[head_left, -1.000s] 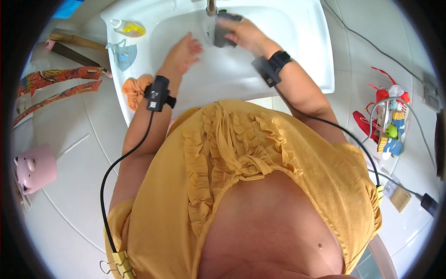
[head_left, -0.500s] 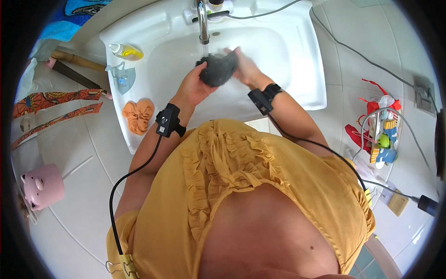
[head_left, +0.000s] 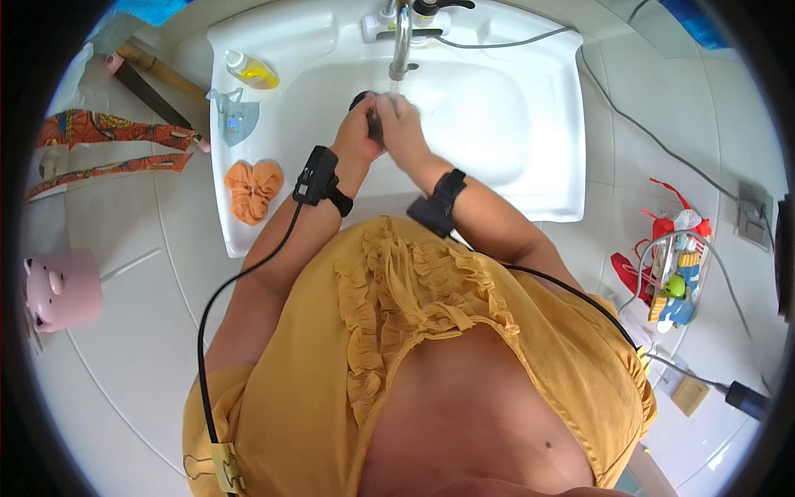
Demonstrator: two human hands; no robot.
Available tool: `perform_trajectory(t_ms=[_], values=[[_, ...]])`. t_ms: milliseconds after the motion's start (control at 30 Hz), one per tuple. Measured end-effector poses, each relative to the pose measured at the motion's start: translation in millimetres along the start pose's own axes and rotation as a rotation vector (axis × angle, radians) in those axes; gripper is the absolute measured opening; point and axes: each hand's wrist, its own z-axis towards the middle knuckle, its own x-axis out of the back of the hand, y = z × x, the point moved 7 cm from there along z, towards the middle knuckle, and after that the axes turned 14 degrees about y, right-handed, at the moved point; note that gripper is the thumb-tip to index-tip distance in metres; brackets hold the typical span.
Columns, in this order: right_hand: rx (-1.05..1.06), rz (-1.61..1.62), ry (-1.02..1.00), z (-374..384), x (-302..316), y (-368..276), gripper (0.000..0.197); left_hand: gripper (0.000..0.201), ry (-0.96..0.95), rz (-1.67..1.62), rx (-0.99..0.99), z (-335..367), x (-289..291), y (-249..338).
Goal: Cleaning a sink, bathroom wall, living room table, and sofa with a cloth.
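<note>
Both hands are together over the white sink (head_left: 489, 178), just below the running tap (head_left: 402, 41). Between them is a dark grey, soft, fuzzy-edged item (head_left: 375, 128), its exact kind not clear. My left hand (head_left: 358, 137) wraps it from the left. My right hand (head_left: 401, 132) presses on it from the right, its fingers closed against the left hand and under the thin stream of water. Most of the dark item is covered by the fingers.
Along the sink's left ledge lie a bottle of yellow liquid (head_left: 252, 70), a pale blue face mask (head_left: 236, 118) and an orange scrunchie (head_left: 253, 191). A grey cable (head_left: 517, 41) runs behind the tap. A pink pig-shaped holder (head_left: 70, 288) is at left, a filled caddy (head_left: 679, 269) at right.
My right hand has come in from the right and closed against the left. The dark item, spread out before, is now squeezed small between them. The view has shifted slightly.
</note>
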Motion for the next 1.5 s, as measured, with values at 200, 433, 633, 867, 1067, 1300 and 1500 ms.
perform_trajectory(t_ms=[200, 433, 633, 867, 1067, 1300, 1500], values=[[0.128, -0.209, 0.123, 19, 41, -16, 0.035, 0.019, 0.244, 0.187, -0.069, -15, 7, -15], [-0.643, 0.620, -0.452, 9, 12, 4, 0.051, 0.028, -0.163, 0.221, 0.135, -55, -19, -27], [-0.520, 0.150, -0.484, 10, 7, -8, 0.034, 0.022, -0.220, 0.717, 0.066, -49, -14, -31], [-0.347, -0.149, -0.171, 36, 3, 54, 0.030, 0.028, -0.003, 1.486, -0.784, -24, -20, -17], [-0.518, -0.109, 0.124, 33, 23, 77, 0.027, 0.039, 0.071, 1.602, -0.846, 6, -8, -18], [-0.657, 0.589, -0.396, 7, 29, 30, 0.065, 0.030, -0.345, 0.612, 0.226, -38, -13, -44], [-0.671, 0.325, -0.479, -1, 23, 32, 0.035, 0.029, -0.312, 0.397, 0.361, -48, -5, -70]])
